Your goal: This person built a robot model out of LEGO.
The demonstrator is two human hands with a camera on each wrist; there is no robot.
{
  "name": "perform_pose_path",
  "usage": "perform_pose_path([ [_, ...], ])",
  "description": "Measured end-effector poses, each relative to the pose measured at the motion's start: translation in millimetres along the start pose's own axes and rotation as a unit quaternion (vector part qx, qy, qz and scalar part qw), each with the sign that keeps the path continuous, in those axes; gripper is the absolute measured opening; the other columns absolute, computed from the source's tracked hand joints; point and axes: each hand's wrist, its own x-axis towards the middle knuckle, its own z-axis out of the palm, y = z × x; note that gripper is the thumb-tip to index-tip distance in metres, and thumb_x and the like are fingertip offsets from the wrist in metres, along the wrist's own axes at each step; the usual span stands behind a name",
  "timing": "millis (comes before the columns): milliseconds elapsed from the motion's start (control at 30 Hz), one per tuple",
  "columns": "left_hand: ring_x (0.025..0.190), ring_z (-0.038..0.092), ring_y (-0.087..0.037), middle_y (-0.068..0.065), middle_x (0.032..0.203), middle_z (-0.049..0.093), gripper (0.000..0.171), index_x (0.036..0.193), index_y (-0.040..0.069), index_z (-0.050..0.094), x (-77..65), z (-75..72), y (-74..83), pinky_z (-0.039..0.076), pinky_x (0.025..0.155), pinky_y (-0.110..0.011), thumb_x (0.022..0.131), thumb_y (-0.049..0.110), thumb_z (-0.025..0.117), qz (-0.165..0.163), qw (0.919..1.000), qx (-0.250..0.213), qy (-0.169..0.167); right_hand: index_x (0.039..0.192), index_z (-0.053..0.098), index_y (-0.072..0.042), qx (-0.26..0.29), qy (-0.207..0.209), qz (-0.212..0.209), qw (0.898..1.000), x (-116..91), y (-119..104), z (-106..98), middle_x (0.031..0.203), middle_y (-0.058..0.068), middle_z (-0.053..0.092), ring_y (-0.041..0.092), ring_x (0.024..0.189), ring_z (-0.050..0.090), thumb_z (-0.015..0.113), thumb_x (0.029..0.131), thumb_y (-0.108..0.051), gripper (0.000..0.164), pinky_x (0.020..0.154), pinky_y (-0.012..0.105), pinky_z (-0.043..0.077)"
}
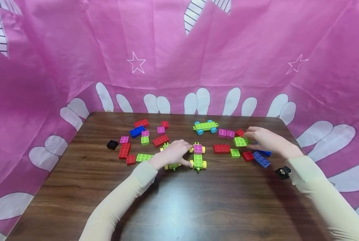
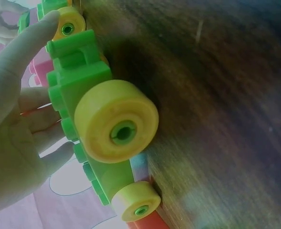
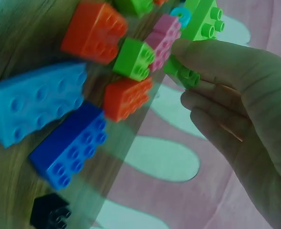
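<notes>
In the head view my left hand point(image 1: 174, 152) reaches over one lime-green car base point(image 1: 174, 166) with yellow wheels, partly hiding it. Its fairly straight thumb and fingers come right up to the left side of a second yellow-wheeled base point(image 1: 198, 162), which carries a pink brick point(image 1: 198, 149). The left wrist view shows the nearer green base point(image 2: 100, 129) close in front of the palm. My right hand point(image 1: 265, 140) pinches a lime-green brick point(image 1: 241, 142) between thumb and fingers. That green brick point(image 3: 181, 72) shows partly behind the thumb in the right wrist view.
A green base with blue wheels point(image 1: 205, 126) stands at the back. Red point(image 1: 221, 149), blue point(image 1: 261, 159) and pink bricks point(image 1: 222, 133) lie around the right hand. More bricks spread to the left, with a black block point(image 1: 112, 144) outermost. Another black piece point(image 1: 283, 172) is by the right sleeve.
</notes>
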Motion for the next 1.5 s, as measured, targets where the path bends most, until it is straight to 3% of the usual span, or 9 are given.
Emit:
perform_pose_path([
  [200,0.130,0.054,-0.024,-0.011,0.140,0.060,0.081,0.140,0.001,0.054,-1.0,0.8,-1.8,0.041,0.114,-0.042,0.082,0.052,0.076,0.000,1.0000,-0.005,0.001,0.104,0.071,-0.002,0.034,-0.015,0.021,0.999,11.6,-18.2,-4.9,0.095,0.008,0.067,0.021,0.084,0.067,0.086,0.073,-0.010,0.035,0.074,0.036,0.060],
  [400,0.130,0.054,-0.025,-0.011,0.140,0.060,0.080,0.139,0.001,0.054,-1.0,1.1,-3.0,0.042,0.113,-0.043,0.082,0.052,0.076,0.001,1.0000,-0.010,0.002,0.105,0.071,-0.003,0.062,-0.011,0.018,0.998,20.3,-32.3,-3.1,0.096,0.008,0.069,0.018,0.086,0.067,0.084,0.075,-0.009,0.033,0.077,0.036,0.060],
  [867,0.130,0.055,-0.025,-0.012,0.139,0.060,0.082,0.140,0.001,0.053,0.2,3.2,-2.2,0.041,0.114,-0.043,0.082,0.053,0.076,0.005,1.0000,-0.005,0.003,0.107,0.070,-0.005,0.079,-0.001,0.025,0.997,32.2,-64.2,7.5,0.100,0.006,0.069,0.016,0.085,0.064,0.080,0.081,-0.018,0.031,0.077,0.036,0.060],
  [1500,0.130,0.054,-0.026,-0.013,0.140,0.059,0.082,0.140,0.000,0.053,-0.2,3.5,-4.0,0.040,0.115,-0.043,0.082,0.053,0.075,0.011,0.9998,-0.012,0.012,0.108,0.068,-0.005,0.117,0.070,0.095,0.986,51.1,-105.7,24.2,0.102,0.010,0.070,0.019,0.084,0.063,0.082,0.079,-0.020,0.035,0.079,0.037,0.060],
])
